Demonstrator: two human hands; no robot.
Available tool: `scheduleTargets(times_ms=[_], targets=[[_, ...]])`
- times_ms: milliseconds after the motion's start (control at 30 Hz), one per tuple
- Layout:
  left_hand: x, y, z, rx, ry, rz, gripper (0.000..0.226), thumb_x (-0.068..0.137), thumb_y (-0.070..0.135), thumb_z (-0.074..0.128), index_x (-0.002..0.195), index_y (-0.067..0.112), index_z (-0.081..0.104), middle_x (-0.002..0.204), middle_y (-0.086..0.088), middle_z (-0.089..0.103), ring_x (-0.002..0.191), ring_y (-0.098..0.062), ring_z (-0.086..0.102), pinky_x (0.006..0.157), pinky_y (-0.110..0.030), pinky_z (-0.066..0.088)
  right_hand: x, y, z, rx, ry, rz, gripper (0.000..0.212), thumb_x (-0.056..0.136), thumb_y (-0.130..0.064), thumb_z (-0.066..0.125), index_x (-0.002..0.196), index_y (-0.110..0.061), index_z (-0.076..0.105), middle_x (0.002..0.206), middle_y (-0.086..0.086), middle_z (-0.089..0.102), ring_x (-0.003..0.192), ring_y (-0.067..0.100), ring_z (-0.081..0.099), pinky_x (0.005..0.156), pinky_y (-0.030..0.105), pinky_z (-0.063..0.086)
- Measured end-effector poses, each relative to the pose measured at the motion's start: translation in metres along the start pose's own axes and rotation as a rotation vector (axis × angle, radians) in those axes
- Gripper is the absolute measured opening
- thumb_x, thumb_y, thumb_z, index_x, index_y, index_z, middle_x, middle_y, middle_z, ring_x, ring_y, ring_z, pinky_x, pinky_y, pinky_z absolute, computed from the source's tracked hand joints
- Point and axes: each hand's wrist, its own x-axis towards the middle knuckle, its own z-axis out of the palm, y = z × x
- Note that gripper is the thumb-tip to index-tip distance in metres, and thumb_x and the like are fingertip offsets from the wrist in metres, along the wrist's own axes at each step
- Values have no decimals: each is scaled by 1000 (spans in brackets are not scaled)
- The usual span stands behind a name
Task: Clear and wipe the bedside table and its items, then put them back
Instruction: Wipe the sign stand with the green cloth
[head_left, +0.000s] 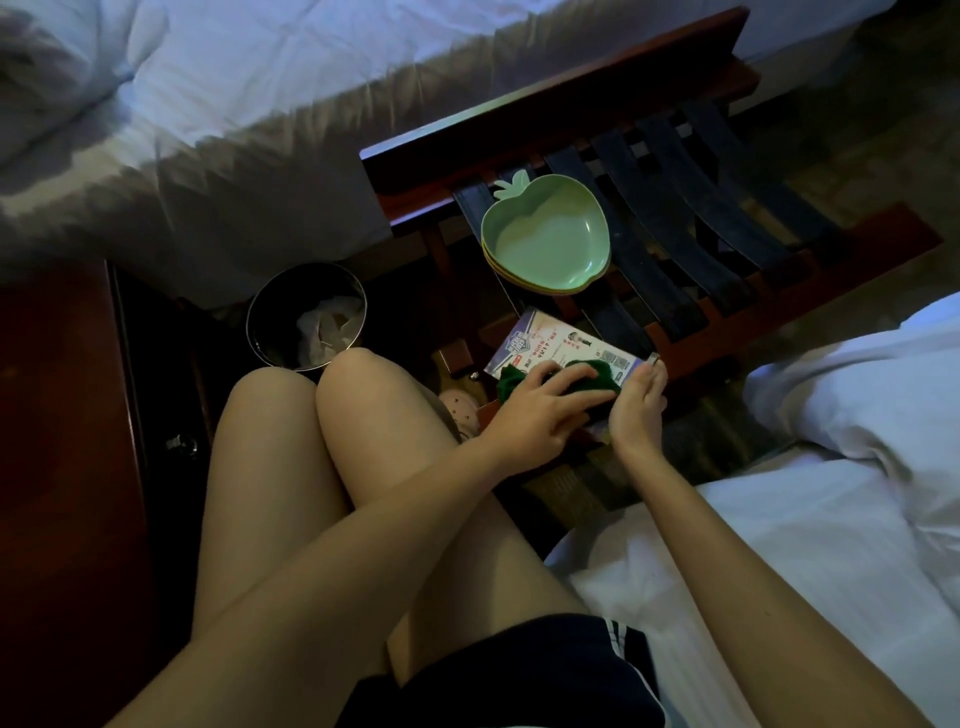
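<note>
Here, in the head view, I see the left hand (540, 402) pressing a dark green cloth (602, 382) flat against a printed card (558, 345), fingers spread over the cloth. The right hand (638, 402) grips the card's right edge, fingers curled round it. The card sits tilted over the near end of a wooden luggage rack (727, 228) with dark straps. A stack of green apple-shaped dishes (545, 234) rests on the rack beyond the card. A round bin (306, 317) holding crumpled paper stands beside my knees. The dark wooden bedside table (62, 415) lies at far left.
</note>
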Motion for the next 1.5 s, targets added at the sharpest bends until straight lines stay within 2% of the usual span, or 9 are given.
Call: scheduleTargets(times_ms=[167,267,567,700,933,1233,1333,1400,1500], targets=[[32,-18,-16,-61,299,-692,40,98,22,44,137,25,47,150,0,30,132,-33,21,109,-43,26,5,4,0,28,-26,-8,49,102,-41,14,147,-22,17,139,21,35,103,26,53,67,27,44],[41,-19,-15,-45,312,-810,40,99,26,39,139,25,44,151,1,26,136,-32,16,111,-44,24,1,5,-1,27,-39,-14,50,102,-42,15,148,-23,13,141,19,30,95,19,48,60,23,40],[19,37,28,128,97,-125,51,86,28,40,133,17,53,136,-11,51,131,-32,35,106,-48,24,6,13,0,-5,-3,-86,49,102,-41,17,146,-19,21,138,21,38,123,35,43,100,41,39],[21,-7,4,110,-35,92,47,89,27,39,135,22,51,140,-13,44,126,-37,35,108,-48,25,10,19,-1,102,-39,-64,50,101,-42,18,147,-21,17,141,20,35,122,32,46,99,46,43],[50,-23,-18,31,194,-581,41,99,24,40,140,27,43,152,1,26,134,-32,16,110,-41,20,10,17,-1,126,-71,-48,45,102,-41,17,143,-22,19,130,17,46,87,16,59,61,22,46],[22,14,7,49,56,9,44,89,27,41,130,19,56,136,-12,48,120,-31,29,103,-46,29,10,19,-1,73,-19,-89,50,102,-39,18,148,-18,16,142,21,33,125,33,43,97,41,42],[8,-10,-4,112,-69,191,45,90,28,40,131,21,55,137,-12,48,123,-34,34,107,-44,27,9,20,-1,101,-44,-77,51,102,-41,18,149,-21,11,141,18,34,117,25,48,85,35,47],[10,-35,-13,177,-65,181,44,90,28,40,131,21,55,138,-12,47,124,-39,38,107,-48,29,10,22,0,118,-67,-62,50,102,-42,18,148,-24,10,139,19,37,112,26,53,78,31,48],[24,-45,-26,122,25,-229,41,96,25,42,136,25,48,147,-7,35,129,-41,28,109,-49,28,15,23,0,120,-70,-57,48,101,-44,17,146,-28,13,133,19,43,102,26,60,68,29,51]])
